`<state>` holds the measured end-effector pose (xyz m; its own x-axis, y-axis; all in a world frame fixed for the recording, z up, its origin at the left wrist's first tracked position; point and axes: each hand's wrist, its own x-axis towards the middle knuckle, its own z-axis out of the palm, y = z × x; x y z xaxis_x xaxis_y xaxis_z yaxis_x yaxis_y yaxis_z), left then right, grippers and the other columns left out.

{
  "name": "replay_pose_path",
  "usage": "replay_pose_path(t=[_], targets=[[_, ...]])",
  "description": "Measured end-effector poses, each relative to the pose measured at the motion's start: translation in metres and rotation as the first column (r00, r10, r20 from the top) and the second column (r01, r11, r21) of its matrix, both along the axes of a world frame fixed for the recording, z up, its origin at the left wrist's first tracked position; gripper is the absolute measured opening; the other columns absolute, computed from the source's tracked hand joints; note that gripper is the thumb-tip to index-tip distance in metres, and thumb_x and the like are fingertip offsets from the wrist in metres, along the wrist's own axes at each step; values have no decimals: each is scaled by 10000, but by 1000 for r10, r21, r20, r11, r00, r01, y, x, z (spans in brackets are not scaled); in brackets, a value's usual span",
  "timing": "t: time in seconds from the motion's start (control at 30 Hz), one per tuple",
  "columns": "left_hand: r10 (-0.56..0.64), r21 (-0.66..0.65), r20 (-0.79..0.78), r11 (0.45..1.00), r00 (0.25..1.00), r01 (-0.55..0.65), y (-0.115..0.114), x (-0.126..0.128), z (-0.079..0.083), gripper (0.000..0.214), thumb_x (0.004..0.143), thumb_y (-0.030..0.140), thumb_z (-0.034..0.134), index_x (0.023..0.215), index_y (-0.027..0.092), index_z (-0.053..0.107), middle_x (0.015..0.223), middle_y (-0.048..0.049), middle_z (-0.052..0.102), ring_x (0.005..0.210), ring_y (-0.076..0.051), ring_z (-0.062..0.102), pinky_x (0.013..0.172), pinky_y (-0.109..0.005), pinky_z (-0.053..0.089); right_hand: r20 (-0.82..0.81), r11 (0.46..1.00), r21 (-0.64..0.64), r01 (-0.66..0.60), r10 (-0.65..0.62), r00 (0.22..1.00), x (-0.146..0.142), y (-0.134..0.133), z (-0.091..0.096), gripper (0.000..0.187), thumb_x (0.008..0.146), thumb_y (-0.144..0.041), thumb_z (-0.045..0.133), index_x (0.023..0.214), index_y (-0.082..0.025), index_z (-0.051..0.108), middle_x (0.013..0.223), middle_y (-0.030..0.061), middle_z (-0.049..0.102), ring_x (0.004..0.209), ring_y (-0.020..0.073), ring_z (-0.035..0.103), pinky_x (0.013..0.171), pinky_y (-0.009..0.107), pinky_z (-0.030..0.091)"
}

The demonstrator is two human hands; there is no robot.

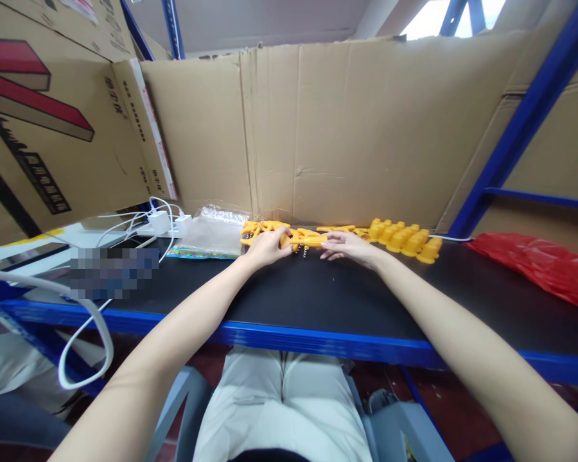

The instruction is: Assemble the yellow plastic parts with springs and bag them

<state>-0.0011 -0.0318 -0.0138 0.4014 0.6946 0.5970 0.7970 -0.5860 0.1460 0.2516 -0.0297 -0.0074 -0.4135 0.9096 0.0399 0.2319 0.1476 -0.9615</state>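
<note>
Both my arms reach far forward over a black worktop [289,289]. My left hand [266,248] is closed on a flat yellow plastic part [304,240] with small metal pins beneath it. My right hand [347,247] rests at the part's right end, fingers pressed together on it. More flat yellow parts [262,226] lie in a pile just behind my hands. To the right stands a row of several small yellow cap-like pieces [404,237].
A clear plastic bag [212,234] lies left of the pile. White chargers and cables [161,223] sit further left. A red plastic bag [544,269] lies at the right. Cardboard walls [347,128] close the back. Blue shelf frame [313,339] edges the worktop.
</note>
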Motion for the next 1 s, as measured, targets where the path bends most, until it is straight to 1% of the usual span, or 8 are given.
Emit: replay_pose_path(t=[0.17,0.3,0.4,0.53,0.73,0.87,1.0], targets=[[-13,3,-3,1000,1000,13,0,0,0,330,785,361,536,1067,190,555,711,-18,640,626,-153,579,615,-253,414,-10,1000,-19,-9,8,1000,-1,0,-1,293,791,-321,642,1016,-148,568,976,116,667,753,146,661,682,263,537],[-13,-4,-11,1000,1000,13,-1,0,0,333,802,375,516,1078,193,550,710,-14,635,631,-157,583,613,-255,418,-73,999,-33,17,-20,997,-3,-1,0,244,780,-278,655,962,-139,569,884,93,674,712,136,653,673,260,533],[-21,-21,-22,1000,1000,20,-3,0,1,355,810,401,507,1103,202,541,731,-15,638,664,-170,597,623,-263,429,-106,999,-20,48,-49,993,-4,-1,1,229,768,-262,665,939,-139,575,836,77,673,674,126,643,686,270,530],[-28,-59,-40,998,999,26,-6,-1,3,433,809,419,514,1193,219,501,823,-29,657,760,-190,616,683,-285,451,-111,998,3,60,-60,992,-4,-1,1,270,756,-289,676,965,-140,592,827,75,674,655,125,636,707,295,528],[-35,-80,-32,996,999,32,-9,-1,5,532,833,457,487,1306,229,402,884,-38,665,801,-197,624,724,-301,459,-134,997,0,76,-76,988,-3,-1,2,256,756,-265,677,954,-132,584,805,73,678,617,120,635,639,260,530],[16,-78,-12,997,1000,-17,-9,-1,6,583,868,497,421,1374,230,306,879,-39,677,846,-204,630,753,-310,458,-135,995,19,100,-97,986,-3,-2,3,245,756,-275,675,932,-129,590,812,79,678,605,118,631,634,263,527],[67,-69,34,996,997,-65,-9,-1,8,523,897,432,392,1365,218,298,934,-41,681,872,-192,630,768,-303,457,-155,982,55,179,-169,973,2,2,4,285,738,-316,685,939,-137,592,851,88,677,617,118,635,614,249,517]])
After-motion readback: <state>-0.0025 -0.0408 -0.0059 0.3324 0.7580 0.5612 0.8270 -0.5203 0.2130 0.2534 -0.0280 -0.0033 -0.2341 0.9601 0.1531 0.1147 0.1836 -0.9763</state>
